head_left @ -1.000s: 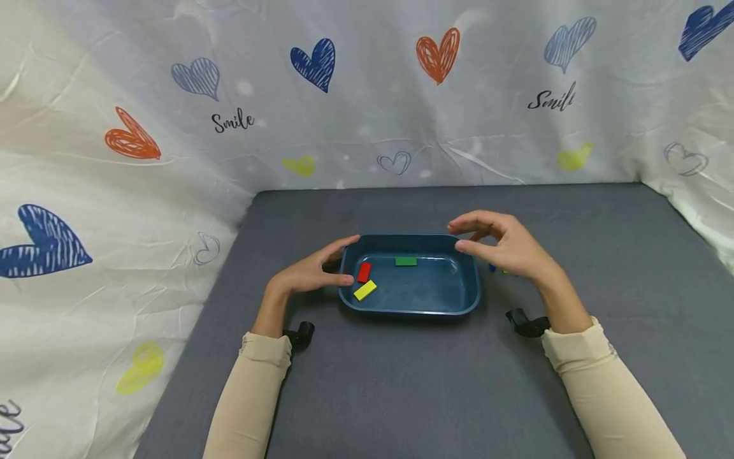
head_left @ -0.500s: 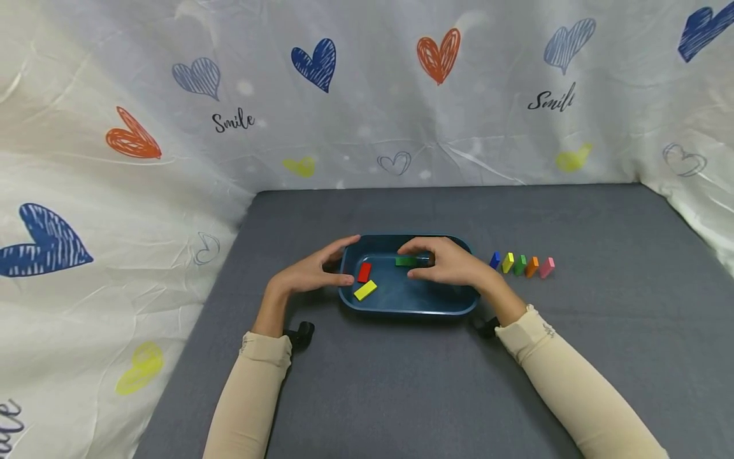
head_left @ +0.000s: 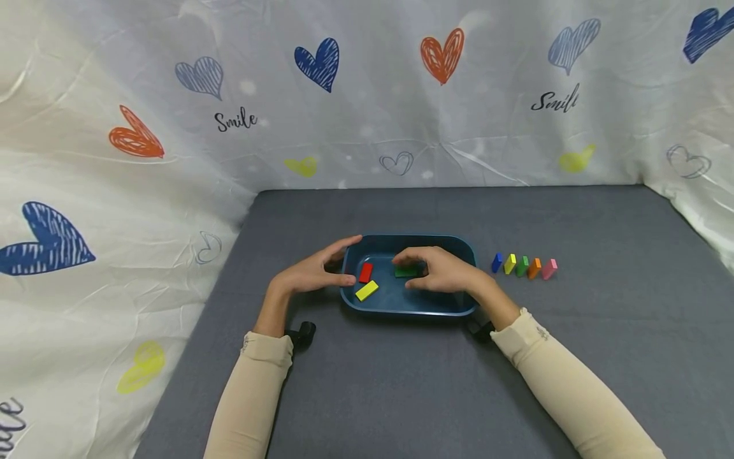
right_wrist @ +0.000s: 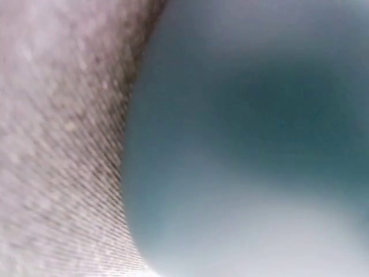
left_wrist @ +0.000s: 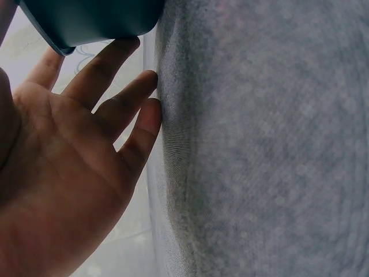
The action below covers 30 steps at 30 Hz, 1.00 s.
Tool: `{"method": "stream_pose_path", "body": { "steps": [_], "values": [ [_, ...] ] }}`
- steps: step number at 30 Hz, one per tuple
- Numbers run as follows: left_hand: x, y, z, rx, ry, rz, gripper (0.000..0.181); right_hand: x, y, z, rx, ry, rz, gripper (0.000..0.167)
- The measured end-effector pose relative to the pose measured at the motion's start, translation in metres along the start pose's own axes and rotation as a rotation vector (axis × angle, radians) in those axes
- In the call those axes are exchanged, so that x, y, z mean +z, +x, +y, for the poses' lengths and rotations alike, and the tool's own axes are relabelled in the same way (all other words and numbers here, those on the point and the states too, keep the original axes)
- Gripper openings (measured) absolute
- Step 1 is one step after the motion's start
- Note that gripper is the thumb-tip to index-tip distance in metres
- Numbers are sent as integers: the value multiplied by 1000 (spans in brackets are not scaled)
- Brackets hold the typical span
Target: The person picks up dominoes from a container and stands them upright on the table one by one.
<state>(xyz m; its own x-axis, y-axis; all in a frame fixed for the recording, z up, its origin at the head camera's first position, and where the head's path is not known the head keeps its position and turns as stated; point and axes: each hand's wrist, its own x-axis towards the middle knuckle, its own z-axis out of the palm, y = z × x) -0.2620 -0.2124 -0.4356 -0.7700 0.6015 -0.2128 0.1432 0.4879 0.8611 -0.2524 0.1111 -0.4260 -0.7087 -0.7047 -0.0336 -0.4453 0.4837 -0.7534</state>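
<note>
In the head view, a dark blue tray [head_left: 427,312] lies on the grey table. My left hand [head_left: 306,271] steadies its left end with fairly straight fingers at the back corner and the thumb near the left rim. The left wrist view shows that hand [left_wrist: 75,138] spread beside the tray wall [left_wrist: 98,23]. Over the tray, my right hand [head_left: 441,271] has bent fingers at a green block [head_left: 406,272], with its thumb apart on the near side. A red block [head_left: 366,273] and a yellow block [head_left: 367,291] lie at the tray's left. The right wrist view is blurred.
Right of the tray, several small upright blocks stand in a row, among them blue [head_left: 497,262], yellow [head_left: 510,264], orange [head_left: 534,268] and pink [head_left: 549,269]. A white cloth [head_left: 355,127] printed with hearts hangs behind the grey table [head_left: 395,382].
My right hand has come left from the upright row into the tray. The green block there now sits slightly closer to me. The left hand has stayed put.
</note>
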Motion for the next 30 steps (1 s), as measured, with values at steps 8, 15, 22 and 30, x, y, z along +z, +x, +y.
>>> {"method": "stream_pose_path", "body": {
  "steps": [8, 15, 22, 30],
  "values": [
    [0, 2, -1, 3, 3, 0, 85, 4, -11, -4, -49, 66, -57, 45],
    [0, 1, 1, 2, 10, 2, 85, 7, -19, -9, -49, 105, -126, 45],
    [1, 0, 2, -3, 9, 2, 85, 8, -23, -12, -53, 80, -103, 45],
    [1, -1, 1, -2, 7, 0, 84, 17, -16, -6, -59, -80, -40, 52]
  ]
}}
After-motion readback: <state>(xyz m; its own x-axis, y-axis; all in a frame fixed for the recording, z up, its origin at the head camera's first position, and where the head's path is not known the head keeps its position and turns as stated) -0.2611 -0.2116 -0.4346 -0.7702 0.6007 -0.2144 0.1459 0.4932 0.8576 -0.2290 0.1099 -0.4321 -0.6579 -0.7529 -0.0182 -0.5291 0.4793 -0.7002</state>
